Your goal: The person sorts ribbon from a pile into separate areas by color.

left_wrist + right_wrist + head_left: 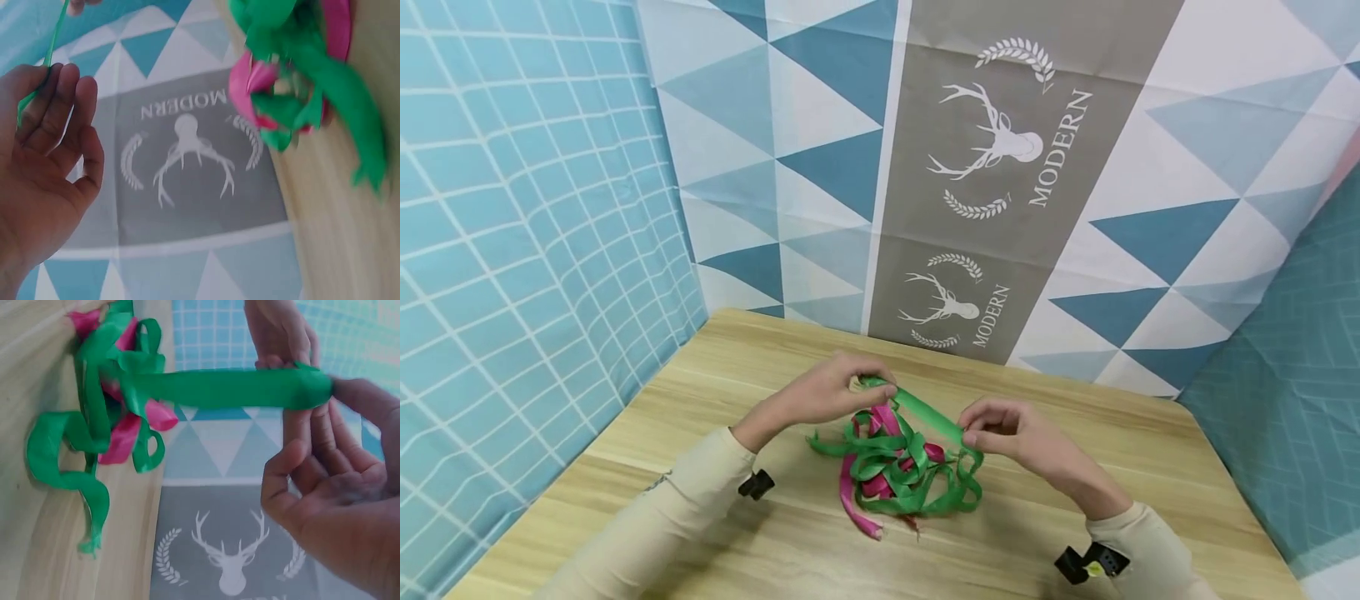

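Observation:
A length of green ribbon (928,414) runs fairly straight between the two hands above a loose tangle. My left hand (826,392) pinches one end of that stretch between thumb and fingers. At the other end, my right hand (1033,440) pinches the ribbon with thumb and fingertips. In the right wrist view, the green strip (228,389) leads from the right hand (344,469) across to the pile. Below the hands, looped green ribbon lies mixed with pink ribbon (847,492) on the tabletop. The left wrist view shows the left hand (53,137) holding a thin green edge.
The wooden table (790,550) carries the tangle near its middle. A patterned cloth (820,192) with triangles and deer prints stands behind it, a blue grid cloth (512,208) at the left and a teal cloth (1285,392) at the right.

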The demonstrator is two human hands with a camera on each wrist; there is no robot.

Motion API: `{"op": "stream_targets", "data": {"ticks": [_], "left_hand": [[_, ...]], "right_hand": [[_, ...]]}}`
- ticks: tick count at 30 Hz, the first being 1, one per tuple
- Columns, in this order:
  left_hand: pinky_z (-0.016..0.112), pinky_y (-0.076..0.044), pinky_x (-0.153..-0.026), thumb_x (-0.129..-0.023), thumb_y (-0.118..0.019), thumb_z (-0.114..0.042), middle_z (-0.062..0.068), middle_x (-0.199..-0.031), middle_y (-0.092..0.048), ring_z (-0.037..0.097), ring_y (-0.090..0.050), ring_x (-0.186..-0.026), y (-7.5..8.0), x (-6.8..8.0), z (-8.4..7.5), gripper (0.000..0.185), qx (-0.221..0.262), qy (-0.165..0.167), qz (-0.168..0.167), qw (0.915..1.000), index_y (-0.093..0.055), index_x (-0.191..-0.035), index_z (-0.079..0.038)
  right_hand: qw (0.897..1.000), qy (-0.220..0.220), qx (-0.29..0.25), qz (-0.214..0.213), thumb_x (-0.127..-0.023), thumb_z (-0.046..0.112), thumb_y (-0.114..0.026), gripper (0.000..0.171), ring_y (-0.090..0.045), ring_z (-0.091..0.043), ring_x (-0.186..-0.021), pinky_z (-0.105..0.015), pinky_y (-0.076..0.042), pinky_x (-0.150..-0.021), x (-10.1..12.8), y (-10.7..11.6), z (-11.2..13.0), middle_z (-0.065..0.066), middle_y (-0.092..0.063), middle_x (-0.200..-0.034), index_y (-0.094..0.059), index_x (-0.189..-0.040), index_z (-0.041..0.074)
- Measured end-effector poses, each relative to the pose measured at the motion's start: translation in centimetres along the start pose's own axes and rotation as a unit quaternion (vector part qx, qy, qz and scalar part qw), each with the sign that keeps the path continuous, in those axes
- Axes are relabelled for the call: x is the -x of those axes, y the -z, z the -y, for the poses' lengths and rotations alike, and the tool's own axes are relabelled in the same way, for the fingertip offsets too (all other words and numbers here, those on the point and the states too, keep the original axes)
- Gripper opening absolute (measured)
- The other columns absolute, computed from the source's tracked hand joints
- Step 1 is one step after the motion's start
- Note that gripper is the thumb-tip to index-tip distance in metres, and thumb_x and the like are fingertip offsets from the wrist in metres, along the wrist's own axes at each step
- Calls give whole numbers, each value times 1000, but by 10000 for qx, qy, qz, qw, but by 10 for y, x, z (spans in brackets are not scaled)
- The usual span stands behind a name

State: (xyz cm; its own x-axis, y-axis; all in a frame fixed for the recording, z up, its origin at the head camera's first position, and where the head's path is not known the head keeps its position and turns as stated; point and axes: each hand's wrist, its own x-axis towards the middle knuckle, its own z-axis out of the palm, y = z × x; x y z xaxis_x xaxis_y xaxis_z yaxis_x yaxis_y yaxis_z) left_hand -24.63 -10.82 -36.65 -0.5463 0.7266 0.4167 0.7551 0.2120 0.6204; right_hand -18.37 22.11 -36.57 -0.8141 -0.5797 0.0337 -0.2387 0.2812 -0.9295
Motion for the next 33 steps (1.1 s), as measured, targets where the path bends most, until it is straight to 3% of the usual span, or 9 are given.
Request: {"op": "stream_targets", "data": {"ticks": [2, 7, 10, 15, 19, 23, 25, 28, 33], "left_hand": [[40, -54, -78, -105, -61, -27, -12, -95, -71, 8, -67, -86, 10, 1, 2, 15, -2, 92, -156, 9998, -74, -105, -19], [43, -55, -81, -105, -61, -20, -5, -97, -71, 21, -70, -91, 32, 3, 9, 14, 388, 376, -432, 9976, -73, -108, -14], [44, -56, -80, -104, -62, -19, -2, -94, -71, 24, -71, -90, 41, 1, 14, 13, 442, 418, -729, 9955, -74, -105, -14], [45, -54, -79, -103, -64, -17, 2, -89, -70, 18, -67, -87, 55, 3, 20, 11, 217, 593, -1210, 9906, -74, -97, -16], [49, -51, -82, -102, -62, -10, 6, -87, -69, 20, -64, -89, 65, 4, 26, 13, 26, 750, -1321, 9884, -73, -95, -13], [49, -46, -78, -103, -60, -8, 11, -86, -68, 24, -62, -88, 72, 1, 33, 15, -130, 824, -1426, 9863, -73, -96, -9], [45, -44, -73, -103, -60, -10, 12, -86, -69, 23, -61, -85, 76, 0, 36, 14, -170, 850, -1533, 9844, -73, -97, -10], [37, -41, -61, -104, -62, -17, 8, -85, -70, 21, -54, -67, 81, 1, 40, 14, -232, 905, -1711, 9808, -75, -100, -13], [33, -31, -48, -103, -63, -30, 6, -84, -70, 22, -32, -48, 94, 3, 50, 18, -220, 986, -1951, 9756, -75, -98, -17]], "right_hand": [[9995, 104, -298, -4, -101, 13, -67, 22, -65, -25, -89, -38, -54, -84, 2, 9, -2, -17, -68, -99, -65, -119, 1], [9985, 321, -438, 14, -100, 6, -66, 21, -63, -23, -86, -36, -54, -78, 4, 30, -4, -14, -65, -97, -60, -117, -4], [9990, 298, -317, 96, -98, 4, -67, 24, -64, -21, -83, -35, -55, -75, 7, 41, -4, -14, -65, -97, -58, -118, -4], [9998, 191, 11, 105, -98, 5, -68, 26, -67, -23, -86, -36, -55, -76, 13, 60, -3, -17, -66, -102, -58, -121, -1], [9996, 7, 281, -18, -99, 9, -68, 26, -67, -27, -87, -37, -55, -77, 18, 75, -2, -21, -65, -102, -59, -123, 0], [9966, -158, 799, -86, -101, 10, -66, 25, -67, -28, -88, -37, -55, -77, 22, 86, -2, -20, -66, -100, -60, -122, 0], [9938, -220, 1078, -153, -101, 10, -65, 23, -67, -28, -88, -37, -55, -75, 24, 90, -3, -18, -66, -99, -61, -121, 0], [9890, -346, 1402, -323, -100, 11, -66, 19, -66, -26, -85, -36, -54, -70, 26, 95, -7, -15, -66, -97, -64, -117, 1], [9830, -392, 1731, -475, -100, 11, -67, 15, -66, -24, -85, -34, -54, -73, 32, 105, -13, -12, -68, -97, -67, -112, 2]]}}
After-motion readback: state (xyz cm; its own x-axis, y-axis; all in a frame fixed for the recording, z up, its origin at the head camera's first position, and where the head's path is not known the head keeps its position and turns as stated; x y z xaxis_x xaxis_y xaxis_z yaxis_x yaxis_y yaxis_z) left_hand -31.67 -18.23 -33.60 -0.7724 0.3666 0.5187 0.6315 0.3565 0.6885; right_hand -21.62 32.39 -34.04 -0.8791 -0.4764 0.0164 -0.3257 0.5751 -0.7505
